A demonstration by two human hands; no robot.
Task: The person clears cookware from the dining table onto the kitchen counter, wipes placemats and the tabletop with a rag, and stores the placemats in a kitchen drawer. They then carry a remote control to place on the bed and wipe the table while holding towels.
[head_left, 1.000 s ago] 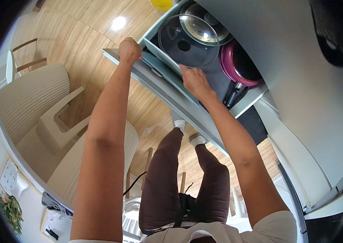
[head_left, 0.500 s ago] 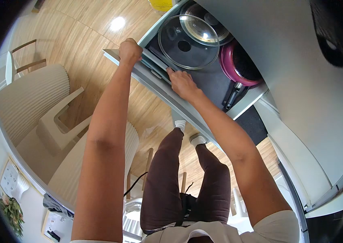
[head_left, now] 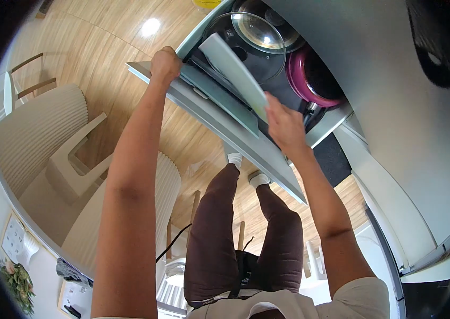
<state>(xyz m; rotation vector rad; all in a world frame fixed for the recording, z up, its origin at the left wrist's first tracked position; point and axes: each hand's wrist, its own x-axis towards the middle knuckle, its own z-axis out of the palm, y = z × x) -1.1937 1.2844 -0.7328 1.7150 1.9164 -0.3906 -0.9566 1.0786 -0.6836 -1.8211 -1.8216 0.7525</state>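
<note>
A pale flat panel [head_left: 234, 69] stands tilted over an open drawer [head_left: 219, 114], its near end in the closed fingers of my right hand [head_left: 287, 123]. My left hand [head_left: 165, 65] is wrapped round the top of the drawer front at its left corner. Between the panel and the drawer front stands a grey-green board [head_left: 219, 98]. Behind the panel lies a clear glass lid [head_left: 273, 63], partly hidden by it. To its right sits a magenta pan [head_left: 298, 80] with a black handle, which my right hand partly covers.
Beige ribbed chairs [head_left: 39, 127] stand at the left, beside a white table [head_left: 39, 276]. A large grey surface [head_left: 390, 101] overhangs the drawer's right side. A dark mat [head_left: 328, 159] lies below the drawer. Something yellow [head_left: 206, 3] shows at the top edge.
The pale panel has come up out of its place along the drawer and swung over the lid. My right hand has moved right with it. My left hand stays on the drawer front.
</note>
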